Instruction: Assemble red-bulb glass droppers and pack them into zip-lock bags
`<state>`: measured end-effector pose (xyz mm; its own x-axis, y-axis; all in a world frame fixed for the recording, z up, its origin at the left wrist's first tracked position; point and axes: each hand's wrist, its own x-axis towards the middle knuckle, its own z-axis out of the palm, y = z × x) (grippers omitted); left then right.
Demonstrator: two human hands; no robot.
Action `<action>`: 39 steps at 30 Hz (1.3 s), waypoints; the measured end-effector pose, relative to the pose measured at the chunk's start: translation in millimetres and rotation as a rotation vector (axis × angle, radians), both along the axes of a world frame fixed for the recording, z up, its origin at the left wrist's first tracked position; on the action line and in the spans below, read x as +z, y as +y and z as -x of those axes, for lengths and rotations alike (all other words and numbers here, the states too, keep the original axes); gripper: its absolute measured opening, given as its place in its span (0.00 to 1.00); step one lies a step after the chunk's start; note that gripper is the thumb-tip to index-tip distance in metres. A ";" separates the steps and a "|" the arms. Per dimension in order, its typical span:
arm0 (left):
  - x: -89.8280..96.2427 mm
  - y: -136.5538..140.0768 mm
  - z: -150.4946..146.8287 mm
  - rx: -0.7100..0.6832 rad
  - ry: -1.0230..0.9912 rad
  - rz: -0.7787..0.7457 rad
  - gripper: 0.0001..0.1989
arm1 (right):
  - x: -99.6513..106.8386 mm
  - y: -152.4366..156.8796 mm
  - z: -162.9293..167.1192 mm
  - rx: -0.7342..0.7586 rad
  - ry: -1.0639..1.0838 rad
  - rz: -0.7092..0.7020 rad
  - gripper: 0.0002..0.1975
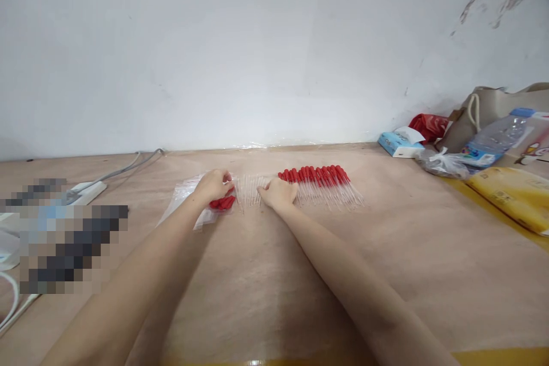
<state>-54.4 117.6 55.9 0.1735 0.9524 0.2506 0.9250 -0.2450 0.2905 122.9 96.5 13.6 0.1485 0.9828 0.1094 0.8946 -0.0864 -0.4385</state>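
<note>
My left hand (214, 186) is over a clear plastic bag (175, 203), fingers curled and pressed together close to small red pieces (222, 203). What the fingertips hold, if anything, is too small to make out. Beside it lies a row of thin pale sticks (246, 189) with bare tops. My right hand (278, 193) rests at the right end of that row, its fingers closed at the sticks; what is between them is hidden. Right of this hand lie several sticks with red tops (319, 176), side by side, their thin pale ends pointing toward me.
A blue tissue pack (398, 143), a red packet (429, 127), a knotted plastic bag (444, 163), a water bottle (500, 137) and a yellow packet (510, 197) stand at the right. A power strip (88, 191) with a grey cable lies left, near blurred objects. A wall bounds the table behind.
</note>
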 end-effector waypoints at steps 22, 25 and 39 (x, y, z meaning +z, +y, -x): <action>-8.9 -61.6 -34.6 -0.166 -0.473 -0.117 0.09 | 17.3 -30.8 -34.4 0.145 0.117 -0.139 0.12; -30.5 -97.5 -54.1 -0.227 -0.719 0.132 0.07 | 6.3 -57.2 -70.0 0.325 0.149 -0.298 0.09; -66.7 -117.1 -68.6 -0.331 -0.974 0.272 0.11 | -24.9 -104.2 -100.7 0.689 0.157 -0.453 0.08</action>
<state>14.2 0.5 -10.8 0.2733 0.9395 0.2064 0.1631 -0.2567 0.9526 223.5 -7.8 -11.3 -0.4224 0.7253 0.5435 0.6085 0.6714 -0.4230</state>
